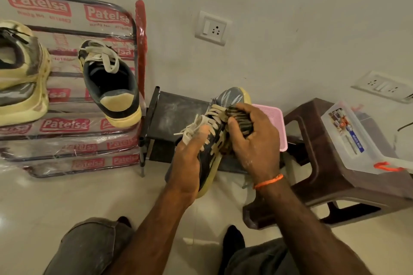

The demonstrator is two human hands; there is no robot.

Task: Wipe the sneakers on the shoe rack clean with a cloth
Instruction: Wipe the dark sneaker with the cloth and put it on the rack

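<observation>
My left hand (187, 163) grips a grey sneaker (230, 98) with a yellowed sole and pale laces, holding it up in front of me with its toe pointing away. My right hand (254, 138) presses a dark striped cloth (238, 116) against the sneaker's right side near the laces. On the plastic-wrapped shoe rack (67, 127) at the left stands the matching sneaker (111, 82), heel toward me. A bulkier yellow-soled shoe (20, 78) sits at the rack's far left, partly cut off by the frame edge.
A dark metal stand (174, 114) sits behind the held sneaker, with a pink perforated tray (273, 123) beside it. A brown plastic stool (317, 163) at the right carries a clear plastic box (355, 136). Wall sockets are on the wall. My knees are at the bottom.
</observation>
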